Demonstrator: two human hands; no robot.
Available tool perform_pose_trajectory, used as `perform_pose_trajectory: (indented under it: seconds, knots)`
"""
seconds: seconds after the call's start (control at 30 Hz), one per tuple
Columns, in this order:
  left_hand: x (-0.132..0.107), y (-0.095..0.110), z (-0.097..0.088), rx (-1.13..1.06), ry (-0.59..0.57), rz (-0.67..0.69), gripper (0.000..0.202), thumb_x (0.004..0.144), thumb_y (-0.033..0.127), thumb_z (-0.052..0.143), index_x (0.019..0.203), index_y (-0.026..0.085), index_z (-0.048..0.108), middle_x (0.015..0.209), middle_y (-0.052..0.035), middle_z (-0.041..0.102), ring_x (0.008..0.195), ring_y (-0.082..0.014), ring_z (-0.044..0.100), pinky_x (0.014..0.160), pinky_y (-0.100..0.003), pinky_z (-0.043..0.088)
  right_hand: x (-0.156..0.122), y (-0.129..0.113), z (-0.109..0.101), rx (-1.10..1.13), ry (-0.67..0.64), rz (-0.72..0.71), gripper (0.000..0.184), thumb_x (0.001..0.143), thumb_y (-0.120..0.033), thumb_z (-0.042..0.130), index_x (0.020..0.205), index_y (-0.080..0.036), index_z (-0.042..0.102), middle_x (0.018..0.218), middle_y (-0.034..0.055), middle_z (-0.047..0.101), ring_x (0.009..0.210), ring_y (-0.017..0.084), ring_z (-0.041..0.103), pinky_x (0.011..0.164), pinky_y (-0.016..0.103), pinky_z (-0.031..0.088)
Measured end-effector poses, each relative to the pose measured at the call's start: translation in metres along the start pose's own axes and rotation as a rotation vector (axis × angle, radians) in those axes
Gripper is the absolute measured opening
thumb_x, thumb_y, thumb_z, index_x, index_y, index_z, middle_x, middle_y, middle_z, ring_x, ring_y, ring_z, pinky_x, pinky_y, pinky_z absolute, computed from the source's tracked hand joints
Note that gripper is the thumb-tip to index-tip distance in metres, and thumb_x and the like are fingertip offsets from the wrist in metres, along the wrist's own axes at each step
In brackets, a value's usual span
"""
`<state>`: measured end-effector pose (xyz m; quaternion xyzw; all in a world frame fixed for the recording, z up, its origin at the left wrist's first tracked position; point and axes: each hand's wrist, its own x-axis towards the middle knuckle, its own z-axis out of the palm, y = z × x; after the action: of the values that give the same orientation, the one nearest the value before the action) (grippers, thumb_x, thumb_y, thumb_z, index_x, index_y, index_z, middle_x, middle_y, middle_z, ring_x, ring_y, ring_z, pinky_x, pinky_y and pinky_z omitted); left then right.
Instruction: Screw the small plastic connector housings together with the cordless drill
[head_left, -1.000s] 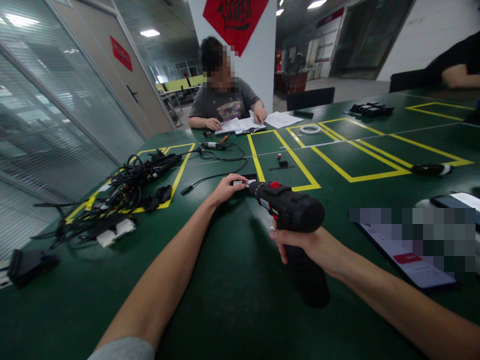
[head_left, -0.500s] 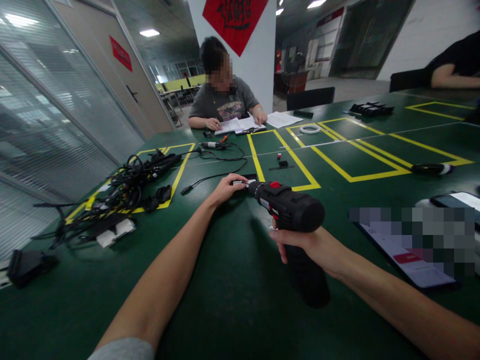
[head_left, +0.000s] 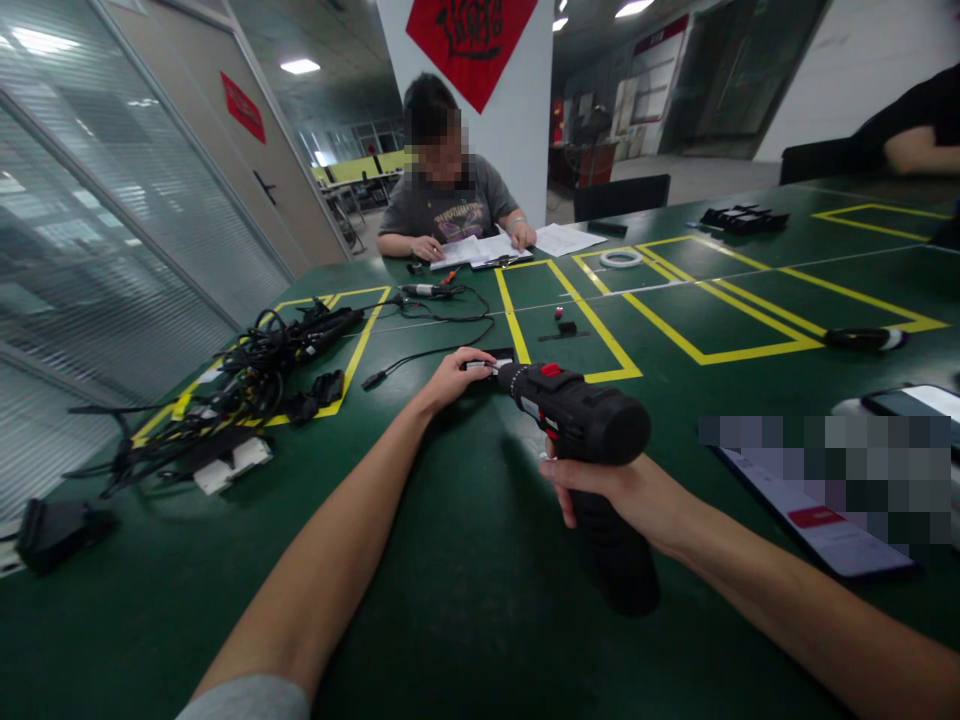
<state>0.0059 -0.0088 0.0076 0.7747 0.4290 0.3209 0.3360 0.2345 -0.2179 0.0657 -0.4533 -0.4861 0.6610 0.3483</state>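
A black cordless drill [head_left: 581,410] with red details is gripped by its handle in my right hand [head_left: 600,485]. Its chuck points forward and left, at a small black piece [head_left: 504,356] with a pale part on the green table [head_left: 457,560]. My left hand [head_left: 457,376] lies against that piece, fingers closed on its near left side close to the drill's tip. The bit's exact contact with the piece is too small to make out. Just beyond, a thin black strip [head_left: 564,334] with a small block lies inside a yellow taped outline.
A heap of black cables [head_left: 277,360] covers the left. A single cable [head_left: 420,345] runs near my left hand. On the right lie a tablet-like device [head_left: 832,530] and a tape roll [head_left: 621,258]. Across the table a person [head_left: 457,205] sits over papers [head_left: 480,248].
My hands and the drill stay in practically the same place. Across the table the person's head has tilted slightly; the arm at the far right has shifted a little.
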Motion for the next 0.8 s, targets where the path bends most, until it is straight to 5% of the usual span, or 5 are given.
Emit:
perform_pose_trajectory:
  seconds: [0.8]
  knots:
    - [0.0018, -0.0038, -0.0004, 0.026, -0.009, 0.005, 0.03, 0.076, 0.035, 0.066, 0.101, 0.02, 0.076, 0.113, -0.0074, 0.069, 0.11, -0.0264, 0.06, 0.102, -0.041, 0.044, 0.002, 0.0048, -0.0016, -0.011, -0.012, -0.024, 0.025, 0.082, -0.041, 0.072, 0.085, -0.02, 0.059, 0.062, -0.0022, 0.062, 0.054, 0.016, 0.06, 0.062, 0.034, 0.046]
